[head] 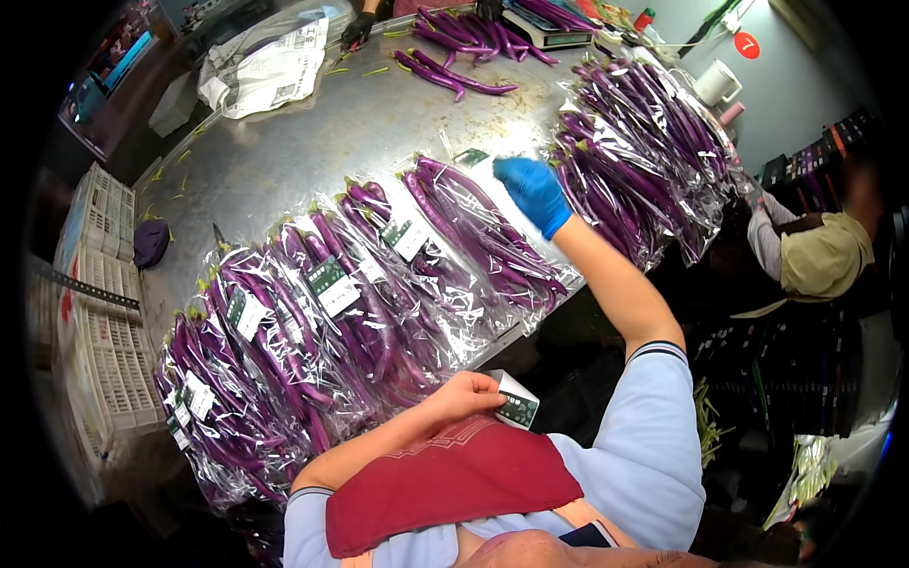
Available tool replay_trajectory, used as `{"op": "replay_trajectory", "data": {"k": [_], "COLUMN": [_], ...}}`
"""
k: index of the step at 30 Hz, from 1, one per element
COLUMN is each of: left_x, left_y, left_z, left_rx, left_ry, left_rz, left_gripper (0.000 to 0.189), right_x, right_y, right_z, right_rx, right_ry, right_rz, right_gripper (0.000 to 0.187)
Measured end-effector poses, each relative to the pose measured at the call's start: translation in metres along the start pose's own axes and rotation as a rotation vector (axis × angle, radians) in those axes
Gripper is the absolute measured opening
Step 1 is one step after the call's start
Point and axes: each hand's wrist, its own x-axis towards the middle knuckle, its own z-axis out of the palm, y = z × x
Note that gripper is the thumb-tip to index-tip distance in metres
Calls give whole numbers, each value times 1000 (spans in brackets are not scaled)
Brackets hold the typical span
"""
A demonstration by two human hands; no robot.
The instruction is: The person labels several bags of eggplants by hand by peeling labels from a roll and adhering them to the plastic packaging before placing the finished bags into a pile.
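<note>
My left hand, bare, pinches a green-and-white printed label near my maroon apron. My right hand, in a blue glove, is over the metal table's near right part, beside a clear bag of long purple eggplants; its fingers are curled downward, and what lies beneath them is hidden. A dark label lies just left of its fingertips. Leftward runs a row of bagged eggplants, several with green-and-white labels. More bagged eggplants are piled to the right of my right hand.
Loose eggplants and a scale are at the far edge, near a person's black-gloved hand. White printed bags lie at far left. Plastic crates stand left. Another person in a tan cap is at right.
</note>
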Motion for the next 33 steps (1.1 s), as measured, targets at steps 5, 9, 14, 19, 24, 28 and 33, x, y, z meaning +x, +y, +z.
{"op": "replay_trajectory", "data": {"k": [5, 9, 14, 19, 24, 28, 33], "left_x": [9, 15, 22, 18, 15, 10, 6], "left_y": [2, 4, 13, 9, 5, 5, -5], "left_z": [-6, -9, -7, -13, -13, -8, -10], "left_rx": [-17, -15, 45, -84, -66, -68, -29], "left_ry": [-20, -10, -30, -10, 5, 2, -18], "left_rz": [-18, -38, -49, -49, -48, -24, 8], "left_gripper": [11, 10, 10, 10, 11, 9, 10], "right_x": [-82, -93, -57, -79, -109, -100, -42], "right_y": [-21, -15, -30, -18, 11, 6, -10], "right_z": [20, 16, 49, 42, 47, 46, 2], "right_rx": [93, 139, 63, 290, 215, 724, 896], "right_ry": [-387, -478, -206, -393, -652, -460, -451], "right_rz": [-50, 217, 294, 496, 1082, 1378, 1289], "right_gripper": [15, 21, 21, 24, 36, 37, 28]}}
